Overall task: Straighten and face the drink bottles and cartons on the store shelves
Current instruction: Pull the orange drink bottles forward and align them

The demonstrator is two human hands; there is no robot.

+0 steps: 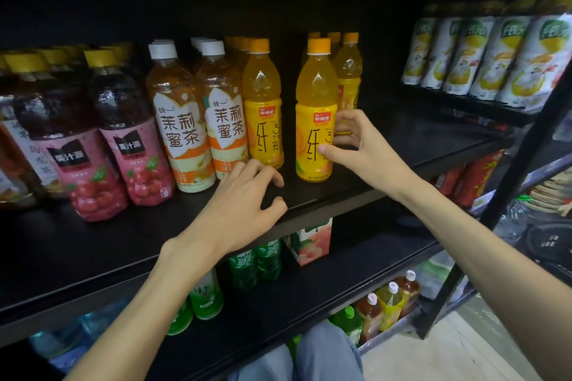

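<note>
An orange juice bottle [314, 120] stands upright at the front of the black shelf [93, 244], label facing me. My right hand [356, 142] grips its right side, thumb on the label and fingers curled behind. A second orange juice bottle [263, 108] stands to its left with a gap between them. My left hand [244, 198] hovers low in front of that bottle, fingers spread and curled, holding nothing. Two jasmine tea bottles [182, 120] and two dark red juice bottles [123, 139] line the shelf further left. More orange bottles [349, 71] stand behind.
White and yellow drink bottles [483, 56] fill a neighbouring shelf at the upper right, behind a black upright post [526, 145]. Below are green tea bottles [257, 263], a peach carton [312, 241] and small bottles [387, 303]. My knees [297, 359] show at the bottom.
</note>
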